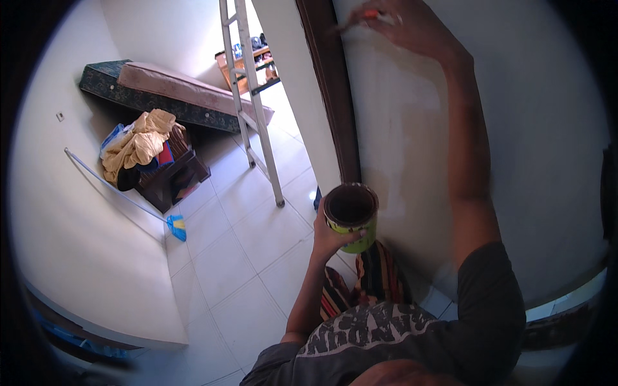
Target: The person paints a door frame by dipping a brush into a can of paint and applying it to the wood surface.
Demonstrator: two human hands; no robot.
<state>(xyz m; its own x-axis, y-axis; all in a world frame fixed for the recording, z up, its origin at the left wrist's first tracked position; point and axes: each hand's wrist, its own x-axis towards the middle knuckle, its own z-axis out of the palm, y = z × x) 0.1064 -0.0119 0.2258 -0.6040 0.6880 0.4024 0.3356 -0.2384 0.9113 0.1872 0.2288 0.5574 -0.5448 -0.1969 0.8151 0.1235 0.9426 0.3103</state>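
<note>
The left hand [329, 235] clasps the green can [367, 233] low by the dark frame [332, 90], while the right hand [405, 29] grips the orange-handled brush [371, 13] higher up—best drawn lightly along the edge, sparing the pale wall [402, 116].

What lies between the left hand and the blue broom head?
In the head view, white floor tiles stretch from the left hand to the blue broom head.

- can [362, 240]: lime green outside, dark brown inside
- brush handle [371, 13]: orange-red I think, pretty blurry
- door frame [336, 96]: dark brown
- pants [375, 273]: stripes, red, black and tan
- shirt [367, 331]: charcoal with pale print
- broom head [176, 228]: bright blue plus yellow
- one mattress [187, 85] dusty pink, the other mattress [161, 108] dark green, patterned
</note>
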